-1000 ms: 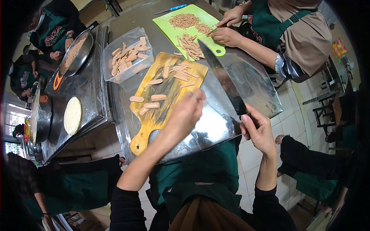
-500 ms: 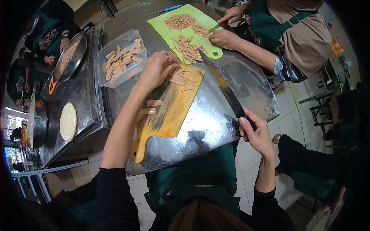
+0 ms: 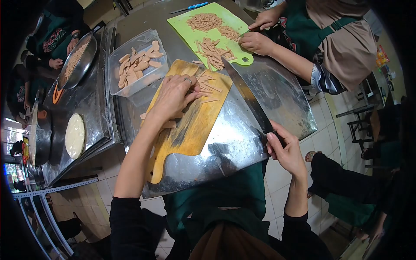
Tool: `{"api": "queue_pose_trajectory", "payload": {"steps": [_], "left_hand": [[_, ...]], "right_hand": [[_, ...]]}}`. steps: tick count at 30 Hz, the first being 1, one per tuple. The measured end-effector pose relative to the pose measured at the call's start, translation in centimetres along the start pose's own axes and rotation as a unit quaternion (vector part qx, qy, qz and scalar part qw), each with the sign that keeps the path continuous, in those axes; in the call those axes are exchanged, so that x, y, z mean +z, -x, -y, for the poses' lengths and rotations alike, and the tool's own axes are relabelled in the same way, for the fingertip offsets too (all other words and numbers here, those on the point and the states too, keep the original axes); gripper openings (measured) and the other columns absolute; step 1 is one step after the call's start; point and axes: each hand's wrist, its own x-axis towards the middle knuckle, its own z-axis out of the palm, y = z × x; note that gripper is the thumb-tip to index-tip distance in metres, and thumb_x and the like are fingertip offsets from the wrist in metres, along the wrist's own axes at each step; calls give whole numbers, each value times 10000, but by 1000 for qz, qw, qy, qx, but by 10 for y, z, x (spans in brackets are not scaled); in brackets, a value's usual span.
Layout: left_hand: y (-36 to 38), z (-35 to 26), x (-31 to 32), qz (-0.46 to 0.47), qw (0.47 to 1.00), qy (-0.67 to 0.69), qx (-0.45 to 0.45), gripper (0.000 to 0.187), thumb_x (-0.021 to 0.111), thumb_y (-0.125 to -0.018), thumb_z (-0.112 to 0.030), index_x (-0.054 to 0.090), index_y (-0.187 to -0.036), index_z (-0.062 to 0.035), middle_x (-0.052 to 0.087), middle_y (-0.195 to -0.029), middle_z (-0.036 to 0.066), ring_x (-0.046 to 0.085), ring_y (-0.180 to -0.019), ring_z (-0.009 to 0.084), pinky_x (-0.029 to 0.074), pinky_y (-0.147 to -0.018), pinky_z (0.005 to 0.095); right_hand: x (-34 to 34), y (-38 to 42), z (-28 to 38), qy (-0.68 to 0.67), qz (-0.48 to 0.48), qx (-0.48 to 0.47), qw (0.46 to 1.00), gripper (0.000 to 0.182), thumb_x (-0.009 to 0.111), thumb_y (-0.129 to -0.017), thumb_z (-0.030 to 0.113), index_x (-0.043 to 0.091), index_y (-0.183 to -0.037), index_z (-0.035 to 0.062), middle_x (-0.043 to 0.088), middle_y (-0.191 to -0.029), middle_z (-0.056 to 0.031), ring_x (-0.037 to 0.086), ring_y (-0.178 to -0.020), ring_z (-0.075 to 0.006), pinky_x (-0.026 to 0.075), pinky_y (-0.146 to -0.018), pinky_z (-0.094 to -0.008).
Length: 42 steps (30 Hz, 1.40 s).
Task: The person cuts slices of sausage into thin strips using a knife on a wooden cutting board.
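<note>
On the wooden cutting board [image 3: 186, 138], my left hand [image 3: 175, 93] has its fingers bent together at thin pink-brown strips that look like sausage [image 3: 210, 86]. Its fingertips press on the strips' near ends. A few thicker sausage slices [image 3: 170, 124] lie partly hidden beneath my left wrist. My right hand [image 3: 286, 151] is closed around the black handle of a large kitchen knife [image 3: 250, 99]. The long blade points up and away, to the right of the wooden board, with its tip near the green cutting board [image 3: 177, 24].
A clear plastic tub [image 3: 113, 71] of sausage slices stands left of the wooden board. Across the table, a co-worker's hands [image 3: 258, 41] work at the green board, which bears diced pieces and strips. A pan [image 3: 92, 54] and a pale dough round [image 3: 76, 136] are farther left.
My left hand has come nearer, from the board's far edge onto its middle, and now covers part of the thicker slices. The knife has hardly moved in my right hand.
</note>
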Motion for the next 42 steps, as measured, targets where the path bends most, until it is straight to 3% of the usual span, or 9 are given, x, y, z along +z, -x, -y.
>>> {"api": "queue_pose_trajectory", "payload": {"steps": [10,19,25,29,32,35,37,39,42], "left_hand": [[9,2,5,-40,998,-18,47,184,709,-947,-246,667,-994,-73,705,-862,97,642,-908,294,412,-959,434],[40,-24,-28,188,975,116,-16,177,697,-973,-269,736,-1020,-103,688,-858,70,626,-897,238,353,-1060,419],[57,-24,-7,13,997,75,28,172,735,-920,-246,727,-1036,-119,688,-958,60,641,-1000,249,334,-1078,452],[83,-41,-6,-104,994,11,-28,169,780,-883,-206,734,-1015,-111,694,-1013,24,632,-995,230,344,-1051,428],[94,-46,5,-141,988,-12,-65,168,797,-862,-178,722,-999,-116,687,-995,16,629,-988,229,348,-1034,420],[91,-44,21,-168,983,13,-71,129,781,-861,-178,688,-937,-131,643,-963,6,613,-998,217,352,-1041,445],[86,-41,25,-168,983,17,-75,127,783,-861,-178,684,-926,-135,640,-957,-2,612,-994,217,354,-1039,444],[83,-39,27,-168,982,22,-78,135,791,-857,-173,692,-940,-133,651,-967,2,616,-995,219,353,-1031,436],[88,-42,25,-174,980,34,-91,160,806,-851,-163,723,-983,-124,676,-1000,19,625,-1002,223,353,-1019,424]], "right_hand": [[2,4,0,-3,9,0,1000,375,601,-1061,153,617,-1409,16,582,-754,13,529,-645,-53,420,-533,-236],[7,12,2,3,44,14,999,387,593,-1063,142,605,-1423,0,610,-814,-2,529,-676,-56,424,-560,-234],[17,18,0,75,79,23,994,413,611,-1045,132,597,-1452,60,650,-911,-26,531,-678,-76,470,-615,-253],[18,20,-6,155,73,-29,985,435,625,-1025,129,605,-1459,127,761,-1143,-153,669,-747,-142,544,-711,-318],[17,22,14,193,119,55,972,448,633,-1013,123,605,-1459,136,710,-1303,-189,750,-868,-213,563,-785,-342],[21,24,20,196,131,44,971,465,632,-1009,116,590,-1472,141,683,-1349,-181,759,-1044,-307,561,-879,-354],[25,26,16,190,130,10,973,474,624,-1018,114,567,-1489,119,728,-1252,-135,648,-772,-180,540,-712,-314],[26,25,18,189,128,1,974,481,616,-1019,103,558,-1496,122,720,-1261,-131,609,-826,-217,528,-758,-326],[26,25,31,202,124,8,971,497,607,-1010,72,559,-1498,154,656,-1380,-169,640,-1208,-420,526,-1015,-385]]}}
